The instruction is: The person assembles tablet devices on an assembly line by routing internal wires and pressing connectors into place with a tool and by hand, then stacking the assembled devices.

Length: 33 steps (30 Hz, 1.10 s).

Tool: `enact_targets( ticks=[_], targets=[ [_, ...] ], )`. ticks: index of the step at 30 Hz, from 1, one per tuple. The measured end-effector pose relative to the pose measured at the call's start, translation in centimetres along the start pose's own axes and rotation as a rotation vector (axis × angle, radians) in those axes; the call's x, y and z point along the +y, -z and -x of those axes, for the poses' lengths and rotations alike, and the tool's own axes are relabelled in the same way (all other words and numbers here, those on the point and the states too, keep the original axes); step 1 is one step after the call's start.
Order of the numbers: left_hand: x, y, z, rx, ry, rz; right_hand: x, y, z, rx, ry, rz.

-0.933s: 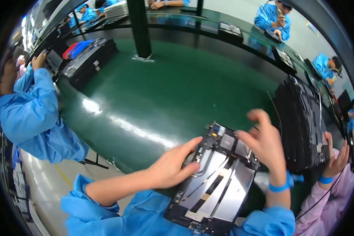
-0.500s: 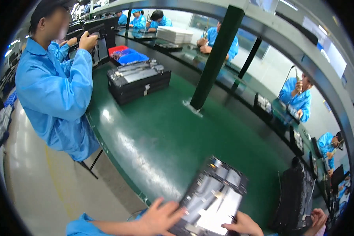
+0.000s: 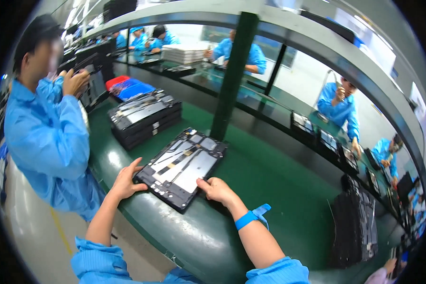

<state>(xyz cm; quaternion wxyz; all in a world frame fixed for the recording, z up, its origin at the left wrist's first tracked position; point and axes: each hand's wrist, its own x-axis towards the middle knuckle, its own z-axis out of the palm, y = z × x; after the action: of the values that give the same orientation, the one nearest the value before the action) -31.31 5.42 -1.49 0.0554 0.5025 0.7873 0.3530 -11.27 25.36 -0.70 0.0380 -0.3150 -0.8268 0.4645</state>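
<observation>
A flat black device panel with silvery plates and thin cables lies on the green workbench. My left hand grips its near left corner. My right hand rests on the near right edge, fingers curled over it. A blue strap circles my right wrist. Both my sleeves are blue.
A stack of similar black panels sits further left, with a red and blue tray behind. A dark green post rises just behind the panel. Another dark stack stands at right. A person in blue stands close on my left; others work beyond.
The view has swung left along the bench. The panel, earlier tilted up in both hands, now lies flat on the bench with my hands at its near edge.
</observation>
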Motion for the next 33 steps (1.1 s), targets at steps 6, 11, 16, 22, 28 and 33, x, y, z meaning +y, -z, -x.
enact_targets(
  ticks=[6, 11, 16, 22, 28, 33],
  targets=[
    [4.3, -3.6, 5.5, 0.493, -0.439, -0.438, 0.9, 7.7, 12.4, 0.131, -0.102, 0.727],
    [21.9, -9.0, 8.4, 0.01, -1.174, -0.063, 0.3, 19.0, 27.3, 0.773, -0.292, 0.786],
    [38.9, -18.2, 8.1, -0.627, -0.863, 0.556, 13.3, 26.0, 40.1, 1.113, -0.681, 0.877],
    [46.5, -25.5, 9.1, -0.706, -0.442, 0.577, 19.6, 25.9, 44.9, 0.967, -0.536, 0.169],
    [47.8, -25.4, 9.5, -0.606, -0.368, 0.487, 17.0, 26.6, 45.2, 1.057, -0.432, 0.096],
    [50.3, -22.4, 9.1, -0.746, -0.208, 1.149, 14.3, 27.0, 44.7, 0.994, -0.332, -0.291]
  ],
)
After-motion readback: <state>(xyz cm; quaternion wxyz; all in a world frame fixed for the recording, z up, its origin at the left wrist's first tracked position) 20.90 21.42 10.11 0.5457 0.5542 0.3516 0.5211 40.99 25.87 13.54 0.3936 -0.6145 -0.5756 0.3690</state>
